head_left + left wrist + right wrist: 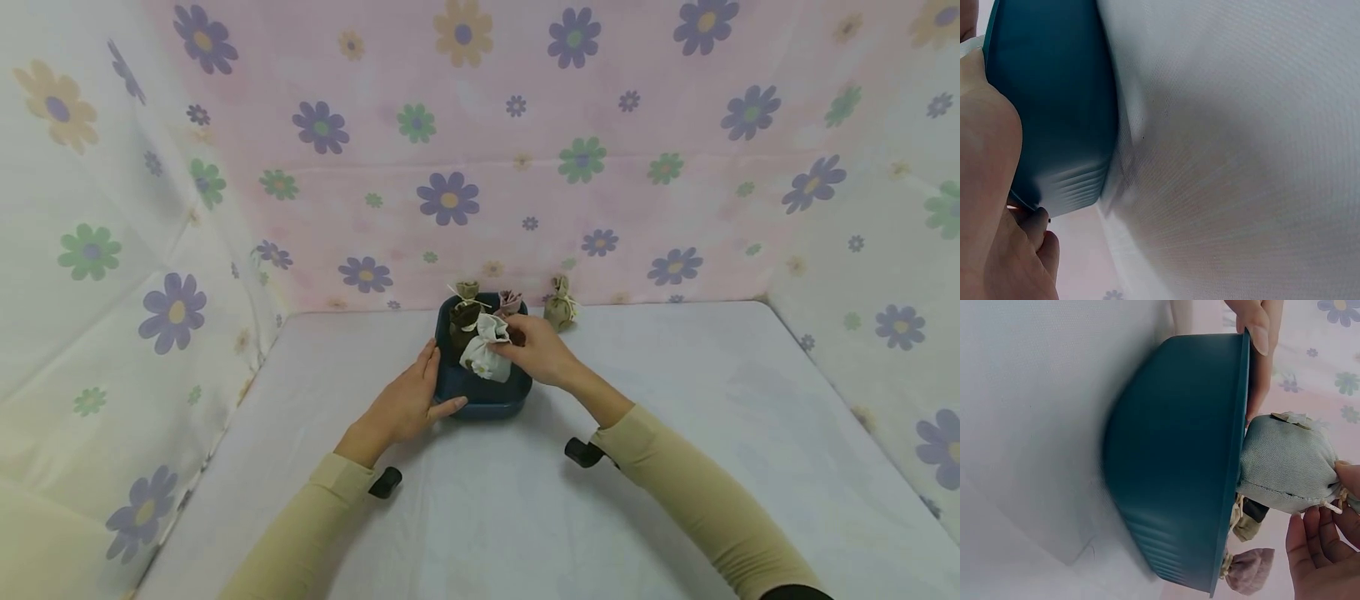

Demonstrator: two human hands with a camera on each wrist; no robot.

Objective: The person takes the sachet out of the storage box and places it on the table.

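Observation:
A dark blue plastic basin (489, 410) stands on the white-covered table. My left hand (405, 402) rests on its left rim, fingers stretched along the side and thumb on the front edge. With my right hand (542, 350) I pinch the tied neck of a small white drawstring pouch (483, 363), which has a little flower on it. In the right wrist view this pouch (1288, 464) is at the rim, its lower end partly hidden. Inside the basin are a brown-green pouch (459, 325) and a pinkish pouch (510, 302); their lower parts are mostly hidden.
Another olive-tan pouch (560, 310) stands on the table (675, 400) just right of the basin, close to the back. Flower-printed cloth (517, 167) closes off the back and both sides. Black wrist mounts (583, 452) stick out below the sleeves.

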